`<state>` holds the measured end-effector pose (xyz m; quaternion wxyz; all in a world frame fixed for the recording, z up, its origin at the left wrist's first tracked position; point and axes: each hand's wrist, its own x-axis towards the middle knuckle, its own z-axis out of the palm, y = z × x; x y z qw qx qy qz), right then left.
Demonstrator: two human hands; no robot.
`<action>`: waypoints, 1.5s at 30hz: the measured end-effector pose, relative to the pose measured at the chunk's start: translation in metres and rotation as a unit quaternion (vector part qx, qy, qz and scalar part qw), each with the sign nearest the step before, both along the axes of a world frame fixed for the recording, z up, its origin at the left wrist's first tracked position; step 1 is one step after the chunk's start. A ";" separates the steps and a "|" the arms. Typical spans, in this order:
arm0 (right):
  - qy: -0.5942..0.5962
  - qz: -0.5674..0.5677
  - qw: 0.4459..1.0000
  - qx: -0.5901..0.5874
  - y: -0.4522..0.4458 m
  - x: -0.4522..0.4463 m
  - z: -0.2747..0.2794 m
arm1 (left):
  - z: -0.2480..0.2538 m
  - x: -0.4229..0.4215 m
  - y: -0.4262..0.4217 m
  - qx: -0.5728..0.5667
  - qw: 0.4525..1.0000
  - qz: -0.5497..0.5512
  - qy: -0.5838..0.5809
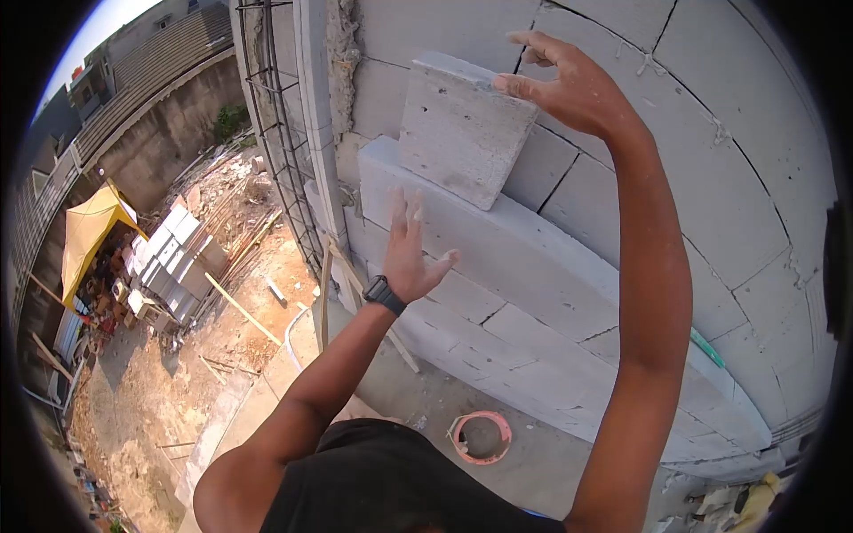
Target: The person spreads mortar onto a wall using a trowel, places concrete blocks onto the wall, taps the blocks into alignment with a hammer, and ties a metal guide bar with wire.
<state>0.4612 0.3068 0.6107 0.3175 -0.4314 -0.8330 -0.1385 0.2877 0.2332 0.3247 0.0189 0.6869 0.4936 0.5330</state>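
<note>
And here the pale block ledge (555,238) is seen, run along the wall, its middle stretch partly hidden. Near its far left end, a squarish grey block (462,133) is borne on its lower edge, its broad face pitted with small holes. Farther along, a narrow green strip (708,348) is laid. Below, by the grey floor (386,391), a round pinkish-red bucket (507,435) is carried, with pale crumbs scattered nearby.

Top (378,484): black, sleeveless, leaves the left shoulder uncovered
Watch (383,291): dark, has a squarish face, wraps the left wrist with a dark band
Left hand (410,265): bare, carries pale dust on the fingers
Right hand (569,87): bare, shows pale dust at the fingertips
</note>
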 end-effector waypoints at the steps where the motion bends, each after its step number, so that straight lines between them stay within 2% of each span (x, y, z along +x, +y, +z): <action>1: -0.010 0.000 1.000 0.003 0.017 -0.018 0.000 | 0.004 -0.011 0.004 0.011 1.000 -0.027 -0.007; 3: -0.093 -0.074 0.986 -0.120 0.047 -0.039 -0.001 | 0.007 -0.036 0.007 0.011 0.997 -0.060 -0.042; 5: -0.143 -0.086 0.978 -0.128 0.059 -0.032 0.007 | 0.008 -0.057 0.013 0.020 0.992 -0.094 -0.078; 6: -0.185 -0.096 0.967 -0.143 0.065 -0.054 0.016 | 0.009 -0.101 0.018 0.045 0.994 -0.077 -0.070; 8: -0.214 -0.139 0.926 -0.279 0.050 -0.055 0.029 | -0.007 -0.134 0.019 0.054 0.994 -0.060 -0.074; 9: -0.219 -0.153 0.916 -0.300 0.050 -0.078 0.030 | -0.016 -0.173 0.030 0.043 0.991 -0.059 -0.114; 11: -0.222 -0.162 0.908 -0.318 0.041 -0.069 0.036 | -0.017 -0.194 0.037 0.035 0.987 -0.032 -0.156; 13: -0.226 -0.156 0.906 -0.321 0.050 -0.089 0.043 | -0.017 -0.229 0.056 0.042 0.987 -0.030 -0.150; 16: -0.190 -0.151 0.918 -0.313 0.056 -0.100 0.059 | -0.015 -0.233 0.072 0.045 0.988 -0.060 -0.134; 19: -0.168 -0.151 0.941 -0.253 0.068 -0.127 0.077 | -0.011 -0.235 0.086 0.037 0.982 -0.129 -0.129; 21: -0.146 -0.069 0.952 -0.259 0.078 -0.144 0.080 | -0.008 -0.234 0.099 0.011 0.973 -0.175 -0.150; 25: -0.073 -0.019 0.969 -0.234 0.091 -0.177 0.059 | 0.010 -0.237 0.112 -0.019 0.960 -0.227 -0.163; 27: -0.102 -0.027 0.965 -0.239 0.086 -0.202 0.055 | 0.024 -0.241 0.113 -0.040 0.926 -0.302 -0.222; 28: -0.103 -0.028 0.965 -0.239 0.088 -0.202 0.054 | 0.026 -0.241 0.115 -0.040 0.925 -0.303 -0.223; 30: -0.050 0.012 0.967 -0.249 0.096 -0.201 0.047 | 0.026 -0.241 0.123 -0.077 0.864 -0.378 -0.324; 31: -0.052 0.009 0.966 -0.251 0.098 -0.200 0.042 | 0.028 -0.238 0.125 -0.079 0.862 -0.379 -0.328; 33: -0.029 0.001 0.972 -0.234 0.102 -0.198 0.031 | 0.031 -0.231 0.130 -0.068 0.744 -0.493 -0.446; 37: 0.023 0.033 0.965 -0.261 0.103 -0.197 0.019 | 0.032 -0.217 0.133 -0.054 0.713 -0.503 -0.486; 39: -0.016 0.046 0.972 -0.230 0.107 -0.188 0.015 | 0.032 -0.222 0.133 -0.059 0.702 -0.509 -0.495; 43: 0.000 0.076 0.968 -0.238 0.104 -0.193 0.001 | 0.025 -0.222 0.137 -0.035 0.704 -0.494 -0.509; 45: -0.037 0.080 0.975 -0.203 0.100 -0.198 -0.010 | 0.022 -0.222 0.133 -0.028 0.700 -0.477 -0.530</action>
